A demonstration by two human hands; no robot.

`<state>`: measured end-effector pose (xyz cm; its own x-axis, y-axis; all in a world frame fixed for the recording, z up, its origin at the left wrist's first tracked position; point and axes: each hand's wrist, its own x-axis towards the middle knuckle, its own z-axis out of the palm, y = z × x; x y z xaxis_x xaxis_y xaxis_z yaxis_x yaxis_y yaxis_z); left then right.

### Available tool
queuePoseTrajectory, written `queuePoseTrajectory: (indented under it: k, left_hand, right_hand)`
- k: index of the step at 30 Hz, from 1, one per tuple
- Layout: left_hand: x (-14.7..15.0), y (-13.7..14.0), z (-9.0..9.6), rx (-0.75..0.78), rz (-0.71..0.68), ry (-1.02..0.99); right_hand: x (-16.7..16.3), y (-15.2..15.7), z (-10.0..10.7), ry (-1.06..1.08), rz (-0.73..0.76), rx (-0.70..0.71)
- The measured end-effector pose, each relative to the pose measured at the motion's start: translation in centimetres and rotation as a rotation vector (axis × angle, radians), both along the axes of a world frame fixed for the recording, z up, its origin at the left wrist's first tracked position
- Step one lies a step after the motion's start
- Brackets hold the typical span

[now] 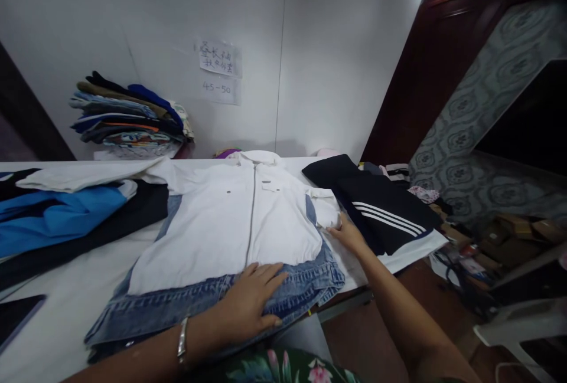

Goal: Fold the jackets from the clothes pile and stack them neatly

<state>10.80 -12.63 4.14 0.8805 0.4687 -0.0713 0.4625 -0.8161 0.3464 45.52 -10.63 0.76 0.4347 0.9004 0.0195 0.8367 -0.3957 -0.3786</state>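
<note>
A white zip-front jacket lies spread on top of blue denim clothing on the table. Its sleeve on the left stretches out over other clothes, while the sleeve on the right is bent in short. My left hand rests flat, fingers spread, across the jacket's bottom hem and the denim below it. At the end of the right sleeve, my right hand has its fingers closed on the white cloth. The fingertips there are partly hidden.
Black clothes with white stripes lie to the right. At left are a bright blue garment and a dark tablet or phone. A tall stack of folded clothes stands by the wall. Boxes and a white stool are at far right.
</note>
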Motion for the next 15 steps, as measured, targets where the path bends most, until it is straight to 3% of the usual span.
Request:
queuePoseTrajectory:
  k: [5, 8, 12, 15]
  left_hand:
    - [2.0, 1.0, -1.7, 0.048, 0.044, -0.011]
    - [2.5, 1.6, -2.3, 0.073, 0.072, -0.047]
    - [3.2, 2.0, -2.1, 0.100, 0.099, -0.024]
    - [3.9, 2.1, -1.8, 0.099, 0.112, 0.036]
  right_hand:
    - [-0.1, 3.3, 0.0, -0.022, 0.155, -0.026]
    - [0.0, 5.4, 1.7, -0.065, 0.217, 0.006]
    - [3.6, 8.5, 8.4, -0.189, 0.198, 0.121]
    - [8.6, 10.5, 13.7, -0.439, 0.079, 0.403]
